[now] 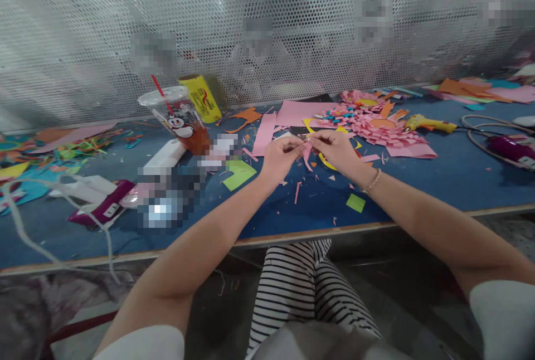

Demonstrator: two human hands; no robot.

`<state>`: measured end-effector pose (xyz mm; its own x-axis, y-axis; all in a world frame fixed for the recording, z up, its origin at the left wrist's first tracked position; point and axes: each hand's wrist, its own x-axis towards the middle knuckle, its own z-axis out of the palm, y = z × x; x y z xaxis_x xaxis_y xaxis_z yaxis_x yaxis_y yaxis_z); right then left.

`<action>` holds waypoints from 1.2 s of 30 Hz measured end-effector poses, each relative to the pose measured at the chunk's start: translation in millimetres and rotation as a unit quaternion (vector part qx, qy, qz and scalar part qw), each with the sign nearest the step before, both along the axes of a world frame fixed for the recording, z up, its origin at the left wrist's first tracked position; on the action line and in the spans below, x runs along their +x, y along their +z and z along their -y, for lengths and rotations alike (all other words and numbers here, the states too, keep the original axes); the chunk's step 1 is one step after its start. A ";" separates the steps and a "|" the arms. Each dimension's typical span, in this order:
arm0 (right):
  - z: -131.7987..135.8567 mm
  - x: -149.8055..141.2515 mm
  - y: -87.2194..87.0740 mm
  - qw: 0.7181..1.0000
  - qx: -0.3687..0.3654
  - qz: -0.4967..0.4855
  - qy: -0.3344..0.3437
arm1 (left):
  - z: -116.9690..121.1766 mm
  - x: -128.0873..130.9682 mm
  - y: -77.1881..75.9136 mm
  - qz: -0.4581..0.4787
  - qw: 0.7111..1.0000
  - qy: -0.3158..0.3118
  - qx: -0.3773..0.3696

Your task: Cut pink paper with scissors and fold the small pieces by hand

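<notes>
Both my hands meet above the middle of the blue table (438, 181). My left hand (281, 156) and my right hand (334, 148) each pinch a small pink paper strip (307, 154) that hangs between their fingertips. A bracelet sits on my right wrist. Just behind my hands lies a heap of folded pink paper pieces (376, 126) with bits of blue and orange in it. Flat pink paper sheets (292, 112) lie to its left.
A plastic cup (179, 117) with a red straw leans at the back left beside a yellow canister (201, 98). A yellow glue gun (428, 123) lies right of the heap. A purple tool (104, 209) and cables lie at left; green scraps (239, 175) and cuttings litter the table.
</notes>
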<state>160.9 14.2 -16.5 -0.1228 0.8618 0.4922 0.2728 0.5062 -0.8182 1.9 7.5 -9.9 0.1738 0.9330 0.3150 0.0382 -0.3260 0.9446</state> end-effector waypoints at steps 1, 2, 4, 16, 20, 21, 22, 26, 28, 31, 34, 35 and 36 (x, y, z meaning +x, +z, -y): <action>-0.2 0.2 0.1 1.000 0.000 0.002 -0.005 | 0.5 0.4 0.2 0.007 1.000 -0.005 -0.005; -0.3 0.5 0.1 1.000 -0.001 0.005 -0.008 | 1.2 0.8 0.4 0.013 1.000 -0.010 -0.013; -0.5 1.0 0.3 1.000 -0.007 0.009 -0.010 | 2.9 1.4 0.8 0.021 0.999 -0.028 -0.041; 3.0 -3.4 0.2 1.000 -0.002 -0.016 0.009 | 2.5 0.7 1.2 0.015 0.998 -0.043 -0.032; 7.0 -2.7 5.4 0.999 0.049 0.019 0.000 | 2.6 0.1 1.6 0.021 0.998 -0.052 -0.028; 8.6 -2.3 7.2 0.997 0.067 0.026 -0.007 | 3.1 0.2 2.3 0.021 0.998 -0.056 -0.028; 10.3 -1.9 8.8 0.996 0.082 0.034 -0.013 | 3.8 0.5 3.1 0.021 0.998 -0.059 -0.029; 14.8 -1.2 10.5 0.995 0.091 0.029 -0.026 | 6.8 1.5 5.5 0.025 0.997 -0.064 -0.035; 14.3 -1.8 8.1 0.998 0.066 -0.001 -0.010 | 6.4 1.0 4.7 0.030 0.997 -0.067 -0.035; 11.0 -3.8 3.8 0.999 0.025 -0.037 0.029 | 3.0 -1.0 1.8 0.037 0.995 -0.083 -0.042; 7.8 -5.1 2.0 0.999 0.017 -0.030 0.036 | -0.2 -2.7 -0.1 0.053 0.992 -0.097 -0.061; 7.1 -5.1 2.1 0.999 0.020 -0.023 0.032 | -0.8 -3.0 -0.4 0.058 0.991 -0.099 -0.067; 6.6 -4.9 2.5 0.999 0.022 -0.018 0.026 | -1.2 -3.1 -0.5 0.063 0.990 -0.100 -0.073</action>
<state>156.0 7.6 -14.0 -0.1478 0.8322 0.5345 0.2163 0.5545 -0.8036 -1.2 8.8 -10.5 0.3274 0.9213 0.2098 -0.1342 -0.1745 0.9755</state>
